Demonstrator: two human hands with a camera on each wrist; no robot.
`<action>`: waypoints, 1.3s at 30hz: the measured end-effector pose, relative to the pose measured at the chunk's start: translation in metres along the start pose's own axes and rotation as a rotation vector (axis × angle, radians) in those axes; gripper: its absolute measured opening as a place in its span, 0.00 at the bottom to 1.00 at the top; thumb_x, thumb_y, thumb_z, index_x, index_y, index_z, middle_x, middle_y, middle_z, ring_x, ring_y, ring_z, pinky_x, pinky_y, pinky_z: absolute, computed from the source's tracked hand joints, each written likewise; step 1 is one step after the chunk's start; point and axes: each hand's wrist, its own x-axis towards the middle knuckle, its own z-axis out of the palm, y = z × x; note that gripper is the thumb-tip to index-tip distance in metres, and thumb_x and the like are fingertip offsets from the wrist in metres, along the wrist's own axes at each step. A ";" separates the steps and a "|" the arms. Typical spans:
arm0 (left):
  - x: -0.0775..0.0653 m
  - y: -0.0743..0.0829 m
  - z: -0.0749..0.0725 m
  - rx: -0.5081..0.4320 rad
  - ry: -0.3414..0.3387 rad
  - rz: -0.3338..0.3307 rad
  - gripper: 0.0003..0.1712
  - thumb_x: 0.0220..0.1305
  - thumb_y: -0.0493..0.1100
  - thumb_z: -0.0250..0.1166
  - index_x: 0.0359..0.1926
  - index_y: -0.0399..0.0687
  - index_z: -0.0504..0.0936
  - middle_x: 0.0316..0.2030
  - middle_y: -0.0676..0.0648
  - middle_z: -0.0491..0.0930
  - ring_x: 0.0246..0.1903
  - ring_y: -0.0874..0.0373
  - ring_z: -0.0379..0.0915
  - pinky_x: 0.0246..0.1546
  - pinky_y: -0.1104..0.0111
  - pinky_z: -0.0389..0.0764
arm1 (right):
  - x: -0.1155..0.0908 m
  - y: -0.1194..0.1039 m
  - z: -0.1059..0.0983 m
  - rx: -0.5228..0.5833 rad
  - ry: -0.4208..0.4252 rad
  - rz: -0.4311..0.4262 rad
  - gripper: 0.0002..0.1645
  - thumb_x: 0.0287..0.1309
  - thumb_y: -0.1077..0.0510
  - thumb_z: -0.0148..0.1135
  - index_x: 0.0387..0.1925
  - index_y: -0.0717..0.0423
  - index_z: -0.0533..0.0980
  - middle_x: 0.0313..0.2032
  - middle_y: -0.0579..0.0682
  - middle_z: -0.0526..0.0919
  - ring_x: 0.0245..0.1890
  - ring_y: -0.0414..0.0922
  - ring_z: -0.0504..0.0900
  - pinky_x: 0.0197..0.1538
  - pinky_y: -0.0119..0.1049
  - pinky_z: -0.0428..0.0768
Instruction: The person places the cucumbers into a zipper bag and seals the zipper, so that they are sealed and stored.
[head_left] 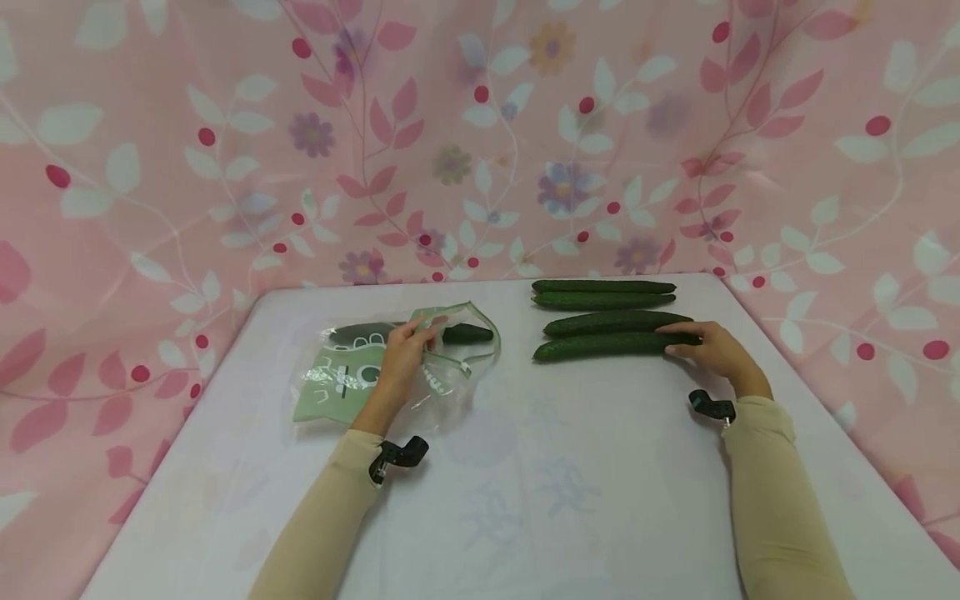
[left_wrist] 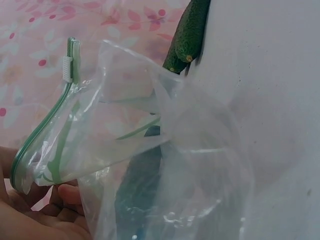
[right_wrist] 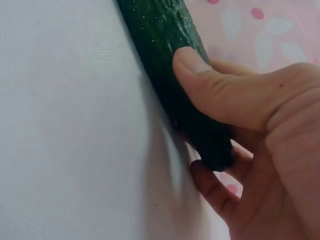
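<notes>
My left hand [head_left: 403, 358] grips the top edge of a clear zip bag [head_left: 330, 387] with a green printed front, near its open mouth. One cucumber [head_left: 468, 334] lies in the bag, its right end by the mouth. The left wrist view shows the green zip strip with a white slider [left_wrist: 67, 69], and the cucumber blurred through plastic. Over on the right, my right hand [head_left: 716, 350] holds the right end of the nearest loose cucumber [head_left: 600, 346]. Its thumb [right_wrist: 192, 62] lies along the skin, fingers on the other side. Another cucumber [head_left: 607, 322] lies just behind.
Two more cucumbers [head_left: 600, 286] lie side by side at the back edge of the white-covered table [head_left: 525, 500]. A pink floral curtain [head_left: 480, 167] hangs behind the table and along both sides. Each wrist wears a small black camera [head_left: 405, 452].
</notes>
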 end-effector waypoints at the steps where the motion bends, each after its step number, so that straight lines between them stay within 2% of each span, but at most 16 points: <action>1: 0.000 0.000 0.000 0.003 0.000 0.007 0.19 0.77 0.37 0.59 0.60 0.27 0.81 0.24 0.48 0.73 0.22 0.62 0.59 0.26 0.73 0.62 | 0.000 0.001 0.001 0.011 0.007 -0.010 0.26 0.68 0.54 0.70 0.64 0.58 0.80 0.66 0.72 0.72 0.68 0.69 0.65 0.65 0.69 0.61; 5: -0.001 0.002 -0.001 0.004 0.006 0.009 0.21 0.77 0.36 0.58 0.65 0.29 0.78 0.24 0.46 0.73 0.22 0.62 0.59 0.27 0.73 0.62 | 0.004 0.005 0.006 0.045 0.021 -0.071 0.23 0.71 0.57 0.67 0.64 0.60 0.79 0.65 0.71 0.73 0.67 0.66 0.67 0.65 0.68 0.61; 7: -0.001 0.003 -0.002 0.008 0.013 0.010 0.20 0.77 0.36 0.58 0.63 0.29 0.79 0.24 0.46 0.73 0.22 0.62 0.59 0.27 0.72 0.62 | 0.004 0.007 0.008 0.058 0.021 -0.087 0.22 0.73 0.57 0.65 0.64 0.60 0.79 0.65 0.70 0.73 0.67 0.66 0.66 0.66 0.68 0.60; 12: 0.002 0.002 0.000 0.021 -0.001 0.035 0.14 0.76 0.36 0.59 0.52 0.27 0.83 0.24 0.47 0.72 0.23 0.62 0.60 0.27 0.72 0.62 | 0.000 0.014 0.011 0.098 0.028 -0.041 0.23 0.74 0.54 0.64 0.65 0.58 0.78 0.68 0.69 0.71 0.72 0.69 0.60 0.67 0.70 0.57; 15: 0.003 0.001 0.003 0.034 -0.020 0.042 0.15 0.76 0.36 0.59 0.51 0.26 0.82 0.24 0.47 0.72 0.23 0.62 0.59 0.26 0.72 0.62 | -0.003 0.015 0.012 0.123 0.041 -0.013 0.23 0.74 0.55 0.64 0.65 0.58 0.78 0.68 0.68 0.71 0.72 0.67 0.59 0.68 0.69 0.56; 20: 0.003 0.000 0.003 0.034 -0.006 0.033 0.15 0.76 0.36 0.59 0.50 0.25 0.82 0.24 0.47 0.71 0.23 0.61 0.59 0.27 0.72 0.62 | -0.004 0.013 0.012 0.145 0.030 -0.018 0.24 0.73 0.55 0.65 0.65 0.59 0.78 0.69 0.68 0.70 0.71 0.65 0.61 0.68 0.67 0.56; 26: 0.003 0.000 0.003 0.034 -0.011 0.040 0.15 0.76 0.36 0.58 0.47 0.22 0.80 0.24 0.47 0.71 0.24 0.61 0.59 0.28 0.71 0.62 | -0.004 0.011 0.010 0.104 -0.002 -0.041 0.26 0.71 0.53 0.67 0.66 0.58 0.78 0.68 0.68 0.70 0.70 0.66 0.61 0.67 0.70 0.57; 32: 0.003 0.001 0.005 0.038 -0.001 0.035 0.14 0.75 0.36 0.60 0.50 0.26 0.82 0.24 0.48 0.72 0.22 0.62 0.58 0.26 0.72 0.61 | -0.005 0.009 0.009 0.042 0.035 -0.103 0.22 0.75 0.55 0.63 0.64 0.60 0.78 0.65 0.69 0.74 0.68 0.69 0.64 0.65 0.70 0.60; 39: 0.001 -0.001 0.001 0.027 0.008 0.014 0.16 0.75 0.37 0.61 0.56 0.31 0.84 0.25 0.48 0.74 0.24 0.62 0.60 0.26 0.72 0.62 | -0.004 0.003 0.014 0.109 0.055 -0.055 0.22 0.74 0.57 0.63 0.64 0.63 0.79 0.65 0.69 0.74 0.69 0.66 0.64 0.66 0.66 0.60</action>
